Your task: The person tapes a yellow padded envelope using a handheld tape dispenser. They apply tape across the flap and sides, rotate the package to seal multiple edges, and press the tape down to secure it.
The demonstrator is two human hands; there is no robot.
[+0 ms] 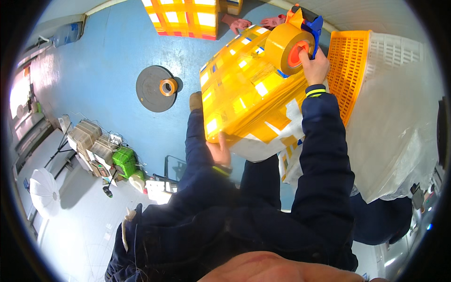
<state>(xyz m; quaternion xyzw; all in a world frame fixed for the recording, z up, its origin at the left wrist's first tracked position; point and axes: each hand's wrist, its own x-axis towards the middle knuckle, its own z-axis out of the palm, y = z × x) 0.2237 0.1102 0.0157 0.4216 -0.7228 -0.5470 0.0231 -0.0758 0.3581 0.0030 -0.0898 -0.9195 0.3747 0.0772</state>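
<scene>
Evenly draw the blue-and-orange plastic tape dispenser [292, 51] your right hand [316, 68] grips, upper right; left hand [219, 152], finger closure unclear, bracing the yellow-taped white box [249, 87].

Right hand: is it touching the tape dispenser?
Touching. The head view shows the right hand gripping the tape dispenser, a digit against its orange hub.

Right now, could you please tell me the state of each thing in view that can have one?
Near box: wrapped in overlapping yellow tape.
Left hand: against the near box's lower left corner.
Tape dispenser: in the right hand, loaded with a large yellow roll.
Small tape roll: lying on the dark disc.
Far box: banded with tape.
White basket: partly covered by clear plastic.
White umbrella: spread open.
</scene>
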